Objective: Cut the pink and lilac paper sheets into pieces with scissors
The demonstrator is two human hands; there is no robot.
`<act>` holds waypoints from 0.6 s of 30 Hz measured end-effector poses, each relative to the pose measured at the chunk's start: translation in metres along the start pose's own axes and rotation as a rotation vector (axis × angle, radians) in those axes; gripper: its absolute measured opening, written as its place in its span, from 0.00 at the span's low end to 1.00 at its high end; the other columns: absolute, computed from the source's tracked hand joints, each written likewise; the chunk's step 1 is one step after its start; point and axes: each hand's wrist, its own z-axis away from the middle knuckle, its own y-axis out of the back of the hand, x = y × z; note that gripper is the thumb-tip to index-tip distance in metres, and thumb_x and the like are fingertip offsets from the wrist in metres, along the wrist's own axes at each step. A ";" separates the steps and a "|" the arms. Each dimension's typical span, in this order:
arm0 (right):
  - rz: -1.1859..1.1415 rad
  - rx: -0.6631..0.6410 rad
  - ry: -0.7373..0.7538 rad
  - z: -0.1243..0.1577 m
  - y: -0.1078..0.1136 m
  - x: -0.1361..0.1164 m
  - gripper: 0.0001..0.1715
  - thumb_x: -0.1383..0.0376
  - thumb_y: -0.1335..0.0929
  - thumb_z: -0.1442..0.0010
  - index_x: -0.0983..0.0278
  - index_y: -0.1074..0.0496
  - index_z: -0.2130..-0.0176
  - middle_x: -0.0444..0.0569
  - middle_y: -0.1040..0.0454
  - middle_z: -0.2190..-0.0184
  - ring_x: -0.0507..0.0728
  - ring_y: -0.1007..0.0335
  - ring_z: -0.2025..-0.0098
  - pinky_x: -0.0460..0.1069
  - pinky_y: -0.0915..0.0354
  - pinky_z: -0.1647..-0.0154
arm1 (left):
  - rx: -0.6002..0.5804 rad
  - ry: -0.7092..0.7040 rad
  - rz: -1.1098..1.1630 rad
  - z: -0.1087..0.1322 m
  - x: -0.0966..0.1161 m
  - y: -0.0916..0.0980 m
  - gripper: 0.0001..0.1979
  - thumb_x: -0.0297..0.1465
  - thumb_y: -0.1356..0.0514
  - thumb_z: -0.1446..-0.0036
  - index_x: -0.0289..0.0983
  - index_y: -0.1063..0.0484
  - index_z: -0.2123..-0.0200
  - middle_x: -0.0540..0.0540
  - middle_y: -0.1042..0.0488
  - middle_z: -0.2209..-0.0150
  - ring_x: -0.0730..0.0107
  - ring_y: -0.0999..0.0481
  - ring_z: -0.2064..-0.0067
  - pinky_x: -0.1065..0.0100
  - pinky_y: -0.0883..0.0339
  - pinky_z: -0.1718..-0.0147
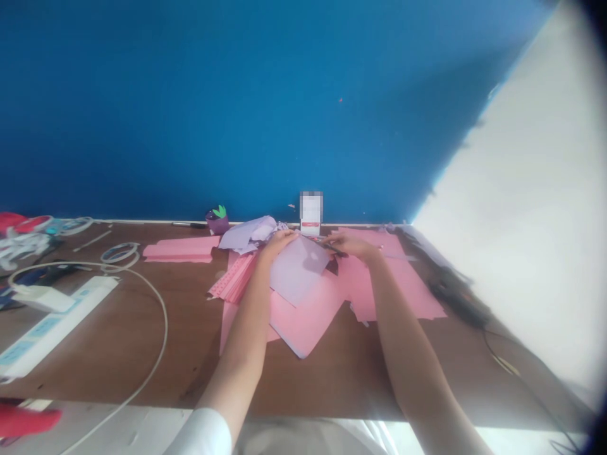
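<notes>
Left grip (pixel 277 245) on lilac paper (pixel 298 272)

Left arm (pixel 239 335) bare from above the elbow down, slender, narrowing to the wrist. Higher up, a white sleeve (pixel 202 433), plain smooth cloth with a soft rounded edge, cut short. Right arm (pixel 412 366) equally bare and slender, its upper part out of view at the near edge. Left hand (pixel 277 245) and right hand (pixel 353 244) bare; nails too small to make out.

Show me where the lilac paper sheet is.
In the head view, the lilac paper sheet lies on pink paper at the middle of the wooden table, between the left hand and right hand.
</notes>
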 end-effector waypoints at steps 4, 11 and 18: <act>0.011 0.019 -0.005 -0.001 0.000 0.002 0.22 0.59 0.32 0.47 0.61 0.26 0.52 0.46 0.26 0.77 0.48 0.37 0.79 0.43 0.48 0.81 | 0.005 0.014 0.006 0.001 0.000 0.000 0.18 0.44 0.37 0.55 0.37 0.26 0.65 0.45 0.25 0.67 0.68 0.27 0.68 0.69 0.36 0.68; 0.010 0.014 -0.004 -0.007 -0.001 0.009 0.23 0.60 0.31 0.48 0.62 0.27 0.52 0.46 0.25 0.75 0.48 0.37 0.79 0.43 0.46 0.81 | -0.011 -0.005 0.003 0.001 0.000 0.001 0.16 0.43 0.37 0.54 0.37 0.25 0.66 0.45 0.24 0.67 0.68 0.27 0.68 0.69 0.36 0.69; 0.044 0.024 0.019 -0.012 -0.001 0.012 0.22 0.61 0.32 0.47 0.59 0.26 0.51 0.45 0.26 0.74 0.48 0.36 0.78 0.43 0.44 0.80 | -0.006 0.023 0.021 0.001 0.000 0.000 0.17 0.43 0.36 0.55 0.37 0.25 0.65 0.45 0.24 0.67 0.68 0.26 0.68 0.69 0.36 0.69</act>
